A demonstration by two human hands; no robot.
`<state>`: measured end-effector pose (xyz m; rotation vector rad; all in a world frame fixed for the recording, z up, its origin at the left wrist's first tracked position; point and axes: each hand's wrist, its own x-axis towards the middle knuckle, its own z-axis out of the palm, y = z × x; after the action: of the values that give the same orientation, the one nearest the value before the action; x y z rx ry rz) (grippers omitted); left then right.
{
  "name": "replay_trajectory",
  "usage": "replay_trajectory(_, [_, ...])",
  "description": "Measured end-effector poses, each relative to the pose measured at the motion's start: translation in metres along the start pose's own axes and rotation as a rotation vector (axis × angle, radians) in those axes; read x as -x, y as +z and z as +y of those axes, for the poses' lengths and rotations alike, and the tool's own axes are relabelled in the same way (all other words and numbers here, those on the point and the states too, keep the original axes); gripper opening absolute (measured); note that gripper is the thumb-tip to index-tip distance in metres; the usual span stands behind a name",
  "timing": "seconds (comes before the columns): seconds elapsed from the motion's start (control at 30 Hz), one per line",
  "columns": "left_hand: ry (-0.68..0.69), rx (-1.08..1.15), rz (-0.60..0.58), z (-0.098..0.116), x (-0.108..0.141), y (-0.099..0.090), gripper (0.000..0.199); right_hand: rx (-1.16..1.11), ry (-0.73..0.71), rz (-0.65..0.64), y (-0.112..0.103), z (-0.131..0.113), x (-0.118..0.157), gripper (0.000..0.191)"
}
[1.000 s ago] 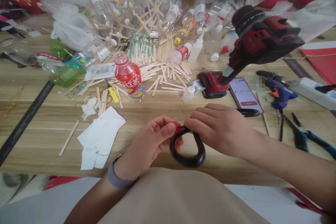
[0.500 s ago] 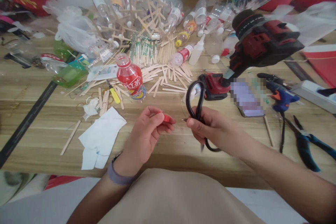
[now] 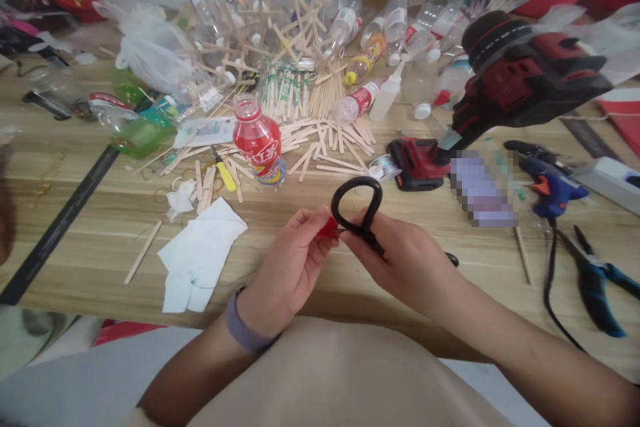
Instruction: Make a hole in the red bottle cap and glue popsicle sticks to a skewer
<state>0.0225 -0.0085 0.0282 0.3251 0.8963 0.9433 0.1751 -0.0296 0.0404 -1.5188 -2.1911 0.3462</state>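
Observation:
My left hand [image 3: 295,257] pinches a small red bottle cap [image 3: 329,227] between thumb and fingers, low over the wooden table. My right hand [image 3: 405,257] is closed around black-handled scissors [image 3: 357,205]; one handle loop sticks up above the fist, and the blades are mostly hidden. The tips of both hands meet at the cap, where the scissors' point seems to touch it, though my fingers cover the exact contact. Beyond the left hand stands an uncapped plastic bottle with a red label [image 3: 257,142].
A red and black cordless drill [image 3: 520,73] stands at the right, near a phone [image 3: 483,190], a blue glue gun [image 3: 553,180] and pliers [image 3: 595,273]. White paper [image 3: 200,257] lies at left. Wooden sticks [image 3: 330,140] and several plastic bottles [image 3: 395,20] crowd the back.
My hands have come together, bringing the scissors to the red cap. The right hand has turned, so the handles tilt differently. The whole view has shifted slightly.

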Motion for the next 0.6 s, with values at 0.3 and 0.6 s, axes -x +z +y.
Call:
replay_trajectory(0.3, [-0.006,-0.109,-0.105,-0.002,0.003,-0.010,0.019,0.159,-0.068,-0.036,-0.006,0.001,-0.003,0.020])
replay_trajectory(0.6, [-0.043,-0.152,-0.105,0.002,0.007,-0.010,0.010,0.301,-0.186,0.012,-0.009,0.000,0.000,0.020])
